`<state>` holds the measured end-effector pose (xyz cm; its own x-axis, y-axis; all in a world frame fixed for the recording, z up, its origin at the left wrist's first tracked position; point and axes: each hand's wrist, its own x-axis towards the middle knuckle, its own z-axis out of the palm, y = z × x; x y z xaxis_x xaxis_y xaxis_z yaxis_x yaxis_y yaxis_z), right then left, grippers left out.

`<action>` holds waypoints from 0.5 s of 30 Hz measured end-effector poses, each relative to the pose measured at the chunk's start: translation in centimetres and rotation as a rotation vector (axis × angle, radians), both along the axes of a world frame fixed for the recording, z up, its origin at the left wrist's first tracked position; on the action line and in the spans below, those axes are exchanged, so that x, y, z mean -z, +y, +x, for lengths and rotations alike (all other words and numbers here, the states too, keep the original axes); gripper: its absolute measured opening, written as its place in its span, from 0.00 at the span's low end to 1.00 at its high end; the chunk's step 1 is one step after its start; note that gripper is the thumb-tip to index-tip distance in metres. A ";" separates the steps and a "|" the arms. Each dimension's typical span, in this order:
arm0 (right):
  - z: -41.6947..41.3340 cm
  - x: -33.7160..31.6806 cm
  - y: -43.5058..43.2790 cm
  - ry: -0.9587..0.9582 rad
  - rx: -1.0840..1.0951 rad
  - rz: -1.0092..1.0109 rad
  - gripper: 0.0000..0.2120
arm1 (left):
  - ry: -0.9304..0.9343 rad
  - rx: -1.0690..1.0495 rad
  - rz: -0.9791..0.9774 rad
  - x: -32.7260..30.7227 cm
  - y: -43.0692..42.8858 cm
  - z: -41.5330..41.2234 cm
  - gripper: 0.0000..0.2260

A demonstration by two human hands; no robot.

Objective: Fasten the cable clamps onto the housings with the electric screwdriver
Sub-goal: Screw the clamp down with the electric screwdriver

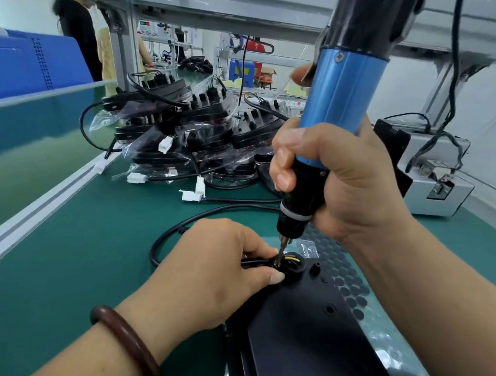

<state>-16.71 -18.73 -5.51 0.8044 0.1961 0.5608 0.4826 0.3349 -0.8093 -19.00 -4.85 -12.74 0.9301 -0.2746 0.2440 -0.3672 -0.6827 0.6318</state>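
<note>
Readable text: none I can make out;
Electric screwdriver point(343, 93) in my right hand point(343, 181): no lettering legible;
Blue bin point(240, 71) far beyond my left hand point(214, 272): yellow marks, too blurred to read;
Bench unit point(147, 26) further back still: red and green lights, figures illegible.
</note>
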 end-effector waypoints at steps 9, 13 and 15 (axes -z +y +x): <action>0.1 -0.1 0.2 0.013 -0.054 0.008 0.19 | -0.025 0.018 0.022 -0.1 0.1 0.0 0.09; 0.0 -0.2 0.2 0.008 -0.066 0.013 0.24 | -0.022 0.021 0.012 -0.1 0.1 -0.1 0.08; 0.0 -0.2 0.1 0.006 -0.047 -0.005 0.21 | -0.021 0.018 0.003 -0.1 0.2 -0.1 0.08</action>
